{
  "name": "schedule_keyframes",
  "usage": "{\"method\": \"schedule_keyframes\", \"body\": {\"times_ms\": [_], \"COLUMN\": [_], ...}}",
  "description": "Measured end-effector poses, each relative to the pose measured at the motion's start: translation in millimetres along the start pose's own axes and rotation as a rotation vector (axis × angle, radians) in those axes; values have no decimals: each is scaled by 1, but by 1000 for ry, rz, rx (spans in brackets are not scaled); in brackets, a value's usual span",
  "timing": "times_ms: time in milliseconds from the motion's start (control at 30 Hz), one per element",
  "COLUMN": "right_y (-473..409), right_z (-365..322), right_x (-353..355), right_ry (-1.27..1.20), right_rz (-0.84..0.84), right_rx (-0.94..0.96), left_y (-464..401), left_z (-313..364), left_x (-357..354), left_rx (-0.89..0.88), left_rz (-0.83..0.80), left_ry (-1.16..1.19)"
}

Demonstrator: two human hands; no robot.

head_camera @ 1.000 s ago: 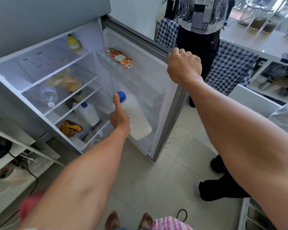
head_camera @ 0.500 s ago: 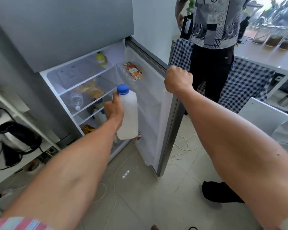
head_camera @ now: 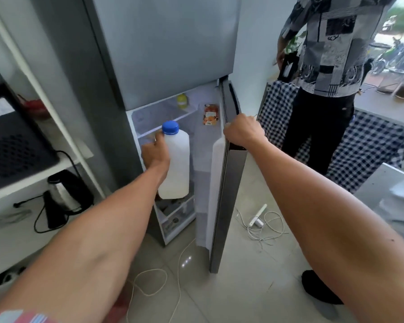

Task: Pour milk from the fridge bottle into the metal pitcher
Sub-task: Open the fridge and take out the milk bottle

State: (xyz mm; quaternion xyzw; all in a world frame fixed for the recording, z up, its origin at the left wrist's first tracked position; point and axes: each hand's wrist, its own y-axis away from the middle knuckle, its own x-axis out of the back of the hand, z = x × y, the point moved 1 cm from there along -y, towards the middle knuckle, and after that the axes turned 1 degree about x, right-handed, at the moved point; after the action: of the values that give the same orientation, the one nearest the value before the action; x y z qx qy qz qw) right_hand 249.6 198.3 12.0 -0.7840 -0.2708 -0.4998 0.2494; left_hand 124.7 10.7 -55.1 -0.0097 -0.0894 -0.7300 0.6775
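Note:
My left hand (head_camera: 154, 153) grips a white plastic milk bottle (head_camera: 176, 167) with a blue cap, holding it upright in front of the open lower fridge compartment (head_camera: 159, 117). My right hand (head_camera: 243, 131) is closed over the top edge of the grey fridge door (head_camera: 226, 190), which stands partly open. A small carton (head_camera: 210, 114) sits in the upper door shelf. The metal pitcher is not in view.
A person in a patterned shirt (head_camera: 329, 50) stands right of the door beside a checked cloth (head_camera: 368, 155). A black kettle (head_camera: 63, 197) and its cable sit on a low shelf at left. White cables and a plug (head_camera: 259, 217) lie on the tiled floor.
My left hand lifted the milk bottle out of the door shelf and holds it upright outside. The door has swung further toward closed, and my head has risen and pulled back.

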Motion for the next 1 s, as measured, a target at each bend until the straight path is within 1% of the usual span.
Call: {"method": "schedule_keyframes", "body": {"times_ms": [167, 267, 333, 433, 533, 633, 833, 1000], "right_y": [-7, -4, -3, -9, -17, -27, -51, -67], "right_z": [-31, -47, -56, -72, -93, -112, -143, -159], "right_x": [-40, -61, -71, -81, -88, -98, -112, -114], "right_ry": [-255, -348, -354, -264, -127, -25, 131, 183], "right_rz": [-70, -13, -8, -46, -133, -186, -248, -334], "right_rx": [17, 143, 231, 335, 354, 414, 482, 492], "left_y": [-19, -30, -36, -44, -48, -51, -57, -58], "left_z": [3, 7, 11, 16, 23, 25, 26, 30], "left_x": [42, 62, 75, 87, 92, 98, 101, 97], "left_rx": [13, 23, 25, 39, 24, 47, 34, 42], "left_rz": [95, 141, 175, 226, 281, 331, 346, 371], "left_ry": [50, 77, 91, 91, 105, 85, 105, 114]}}
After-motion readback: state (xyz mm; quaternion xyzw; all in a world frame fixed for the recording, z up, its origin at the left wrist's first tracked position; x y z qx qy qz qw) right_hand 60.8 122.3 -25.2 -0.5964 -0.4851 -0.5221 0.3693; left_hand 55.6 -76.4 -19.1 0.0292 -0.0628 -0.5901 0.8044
